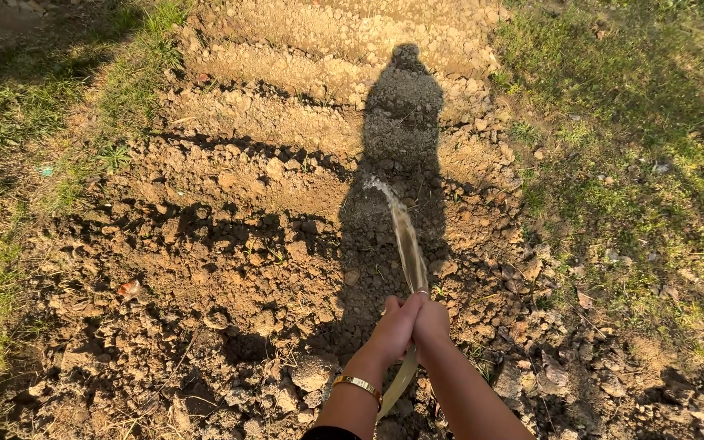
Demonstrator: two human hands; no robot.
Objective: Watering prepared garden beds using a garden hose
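Observation:
My left hand (394,326) and my right hand (432,323) are clasped together around the end of a pale hose (398,385) that runs down between my forearms. A gold bracelet (358,385) circles my left wrist. From the hands a stream of water (405,236) arcs forward and lands on the tilled brown soil (270,171), inside my own shadow (397,155).
The dug plot has ridges and furrows (303,81) running across it, with loose clods (311,373) near my feet. Grass (629,138) borders the plot on the right, and more grass (18,114) on the left. Stones (556,376) lie at the right edge.

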